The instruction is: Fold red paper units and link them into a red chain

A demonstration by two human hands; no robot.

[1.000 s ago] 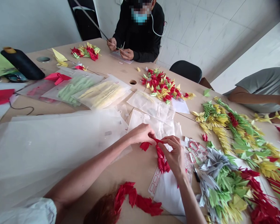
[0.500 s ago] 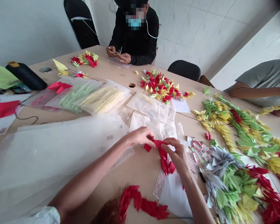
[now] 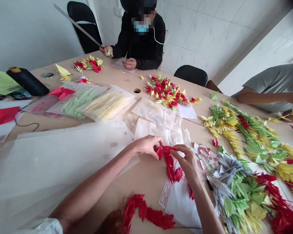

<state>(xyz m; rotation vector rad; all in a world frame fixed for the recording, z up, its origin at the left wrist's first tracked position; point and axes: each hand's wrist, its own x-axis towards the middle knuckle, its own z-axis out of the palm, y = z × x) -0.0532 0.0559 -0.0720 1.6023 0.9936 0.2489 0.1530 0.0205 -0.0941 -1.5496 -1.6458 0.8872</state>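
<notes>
My left hand (image 3: 147, 145) and my right hand (image 3: 187, 158) meet over the wooden table (image 3: 141, 175), both pinched on the top of a string of red folded paper cranes (image 3: 170, 164). The string hangs down between my hands and trails toward me, where more red cranes (image 3: 148, 213) lie on the table. White sheets and a sticker sheet (image 3: 178, 198) lie under my right wrist.
Clear plastic bags (image 3: 63, 152) cover the left of the table. Strings of green, yellow, grey and red cranes (image 3: 246, 169) lie at the right. A loose crane pile (image 3: 168, 91) sits mid-table. A person in black (image 3: 139, 39) sits opposite holding a long rod; a grey-shirted person (image 3: 273, 87) sits at the right.
My hands have pulled closer together on the red string. The person opposite has lifted one hand with the rod up to the left.
</notes>
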